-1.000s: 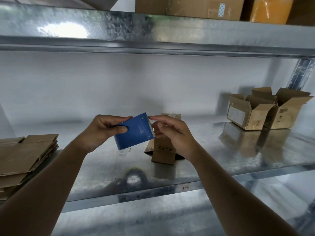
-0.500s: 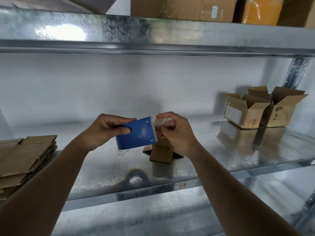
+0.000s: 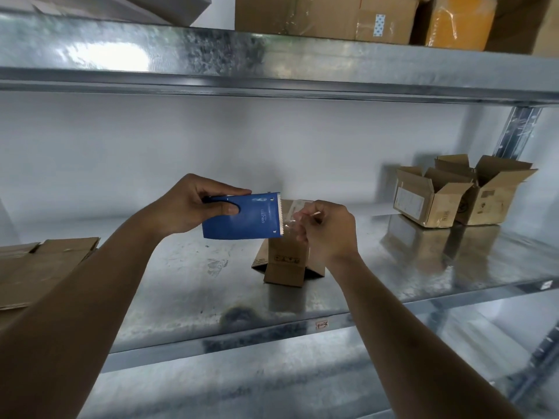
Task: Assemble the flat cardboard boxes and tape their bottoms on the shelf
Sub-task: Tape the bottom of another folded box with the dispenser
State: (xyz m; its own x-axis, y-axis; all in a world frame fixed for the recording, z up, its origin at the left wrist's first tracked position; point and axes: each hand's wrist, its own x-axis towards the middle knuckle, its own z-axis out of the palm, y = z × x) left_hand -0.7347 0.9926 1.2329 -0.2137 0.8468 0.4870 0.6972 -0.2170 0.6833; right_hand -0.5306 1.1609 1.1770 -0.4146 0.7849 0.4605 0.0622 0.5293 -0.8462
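My left hand (image 3: 193, 204) grips a blue tape dispenser (image 3: 245, 217) in the air above the metal shelf (image 3: 181, 297), its toothed edge facing right. My right hand (image 3: 328, 229) pinches the clear tape end (image 3: 292, 225) just off those teeth. Behind and below both hands, a small cardboard box (image 3: 286, 261) stands upside down on the shelf with its flaps splayed beneath it; my right hand hides part of it. A stack of flat cardboard boxes (image 3: 42, 267) lies at the shelf's left end.
Two assembled boxes with open flaps (image 3: 429, 198) (image 3: 487, 192) stand at the back right by the shelf's upright post (image 3: 517, 131). The upper shelf (image 3: 272, 62) carries larger cartons and an orange parcel (image 3: 456, 21). A lower shelf shows below.
My left hand has turned the dispenser more level and lifted it slightly. My right hand has drawn a short length of clear tape out to the right of the teeth.
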